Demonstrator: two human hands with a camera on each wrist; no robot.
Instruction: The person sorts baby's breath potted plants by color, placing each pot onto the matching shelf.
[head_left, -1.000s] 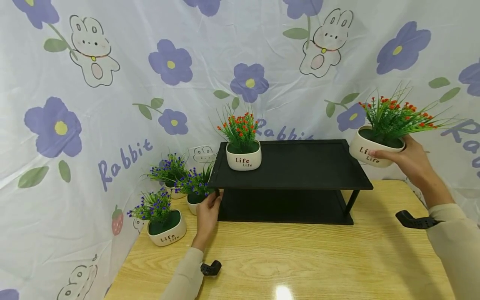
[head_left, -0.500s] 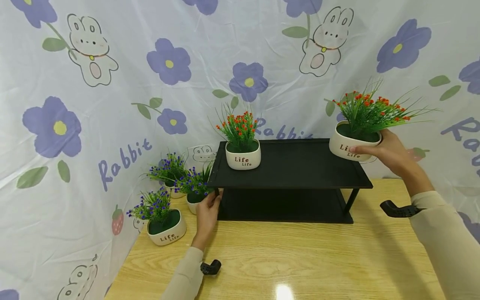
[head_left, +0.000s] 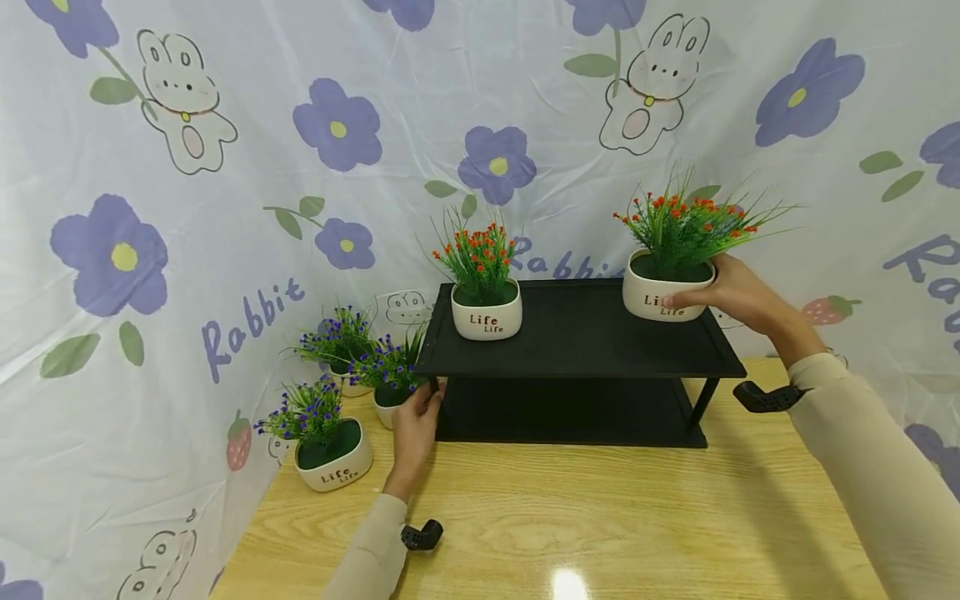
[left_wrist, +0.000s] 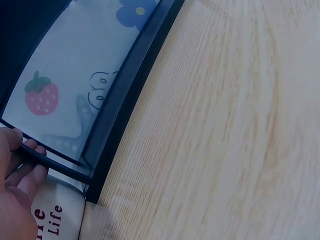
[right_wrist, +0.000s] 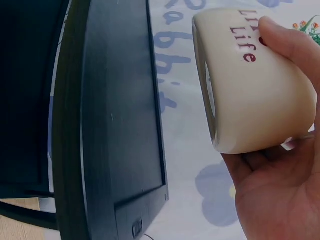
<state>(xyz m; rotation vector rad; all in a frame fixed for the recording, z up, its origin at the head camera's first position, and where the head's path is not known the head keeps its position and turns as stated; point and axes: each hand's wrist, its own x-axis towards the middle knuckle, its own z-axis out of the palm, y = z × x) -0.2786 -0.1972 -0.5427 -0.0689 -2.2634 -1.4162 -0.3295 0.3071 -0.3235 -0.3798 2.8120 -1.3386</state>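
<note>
My right hand (head_left: 741,297) grips a white "Life" pot of artificial orange-red flowers (head_left: 643,293), thumb on the front wall. The right wrist view shows a gap between the pot's base (right_wrist: 204,85) and the black two-tier shelf (head_left: 577,333). A similar potted plant with orange-red flowers (head_left: 487,321) stands at the left of the top tier. Low at the shelf's left side, my left hand (head_left: 414,427) holds the front post (left_wrist: 55,164), its fingers curled round it. Just behind that hand is a white pot with blue-purple flowers (head_left: 386,395), partly hidden.
Two more pots of blue-purple flowers, a front one (head_left: 334,467) and a rear one (head_left: 351,383), stand left of the shelf on the wooden table (head_left: 585,508). A patterned cloth (head_left: 420,92) hangs behind. The shelf's lower tier (head_left: 562,412) lies under the top one.
My right hand has carried the pot of orange-red flowers leftward, from beyond the shelf's right edge to over the right part of its top tier. The left hand has stayed on the post.
</note>
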